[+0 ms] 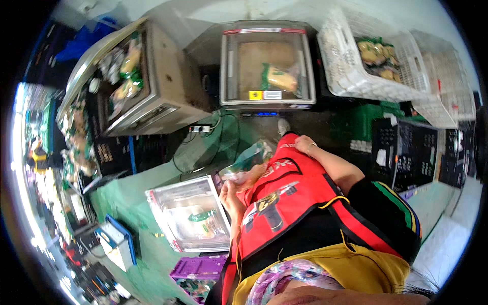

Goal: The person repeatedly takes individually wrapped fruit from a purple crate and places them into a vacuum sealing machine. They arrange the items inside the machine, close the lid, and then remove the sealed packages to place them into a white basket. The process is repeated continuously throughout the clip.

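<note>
My left hand (230, 193), beside the lower machine (189, 223) with a transparent lid and a package inside, grips a clear plastic bag (246, 161) with green areas and pale contents. The bag lies against the left of my red apron (277, 198). My right hand (305, 145) is on the apron over my thigh, fingers curled; whether they hold anything is unclear. Ahead, a second lidded machine (267, 53) has a pale-yellow, green-marked package (282, 79) inside. Left of it is a steel machine (173, 76) with several packages (127, 89) in its top.
White crates (345, 76), one with packages, stand ahead right, above black crates (406, 152) and a green crate (356, 122). A purple crate (201, 264) and a blue-white bin (114, 244) sit lower left. Cables (218, 147) hang beside the middle machine.
</note>
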The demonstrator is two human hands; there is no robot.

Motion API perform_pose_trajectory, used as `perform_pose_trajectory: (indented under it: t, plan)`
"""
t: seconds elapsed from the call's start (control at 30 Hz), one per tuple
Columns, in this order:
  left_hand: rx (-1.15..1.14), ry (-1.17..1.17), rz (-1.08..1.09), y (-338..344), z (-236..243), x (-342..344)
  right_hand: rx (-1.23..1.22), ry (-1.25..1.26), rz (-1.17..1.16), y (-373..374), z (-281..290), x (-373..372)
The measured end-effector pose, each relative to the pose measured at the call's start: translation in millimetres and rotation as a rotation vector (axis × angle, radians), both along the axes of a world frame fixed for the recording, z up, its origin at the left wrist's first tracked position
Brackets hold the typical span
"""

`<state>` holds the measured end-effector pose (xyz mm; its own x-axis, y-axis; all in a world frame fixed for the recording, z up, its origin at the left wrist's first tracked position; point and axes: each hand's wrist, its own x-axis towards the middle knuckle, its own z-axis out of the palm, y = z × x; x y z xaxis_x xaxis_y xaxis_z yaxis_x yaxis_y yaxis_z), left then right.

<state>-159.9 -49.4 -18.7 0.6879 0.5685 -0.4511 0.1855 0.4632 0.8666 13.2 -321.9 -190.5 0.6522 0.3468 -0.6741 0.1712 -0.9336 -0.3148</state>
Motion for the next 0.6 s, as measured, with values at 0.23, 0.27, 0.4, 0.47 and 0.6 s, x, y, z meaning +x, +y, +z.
perform_pose_trajectory:
  t: [0.23,0.27,0.4,0.47,0.6]
  plan:
    - [0.050,0.066,-0.002,-10,14,13,0.021,0.025,-0.459,-10,-26,-9]
    - [0.026,0.067,0.010,-12,19,17,0.029,0.020,-0.442,-9,-23,-8]
    - [0.013,0.075,-0.035,-9,12,15,0.146,-0.033,-0.414,-20,-42,-4]
    - [0.012,0.082,-0.057,-8,8,16,0.219,-0.020,-0.557,-18,-41,0]
    - [-0.078,0.122,-0.056,-13,12,29,0.748,0.438,-1.305,-6,-43,21]
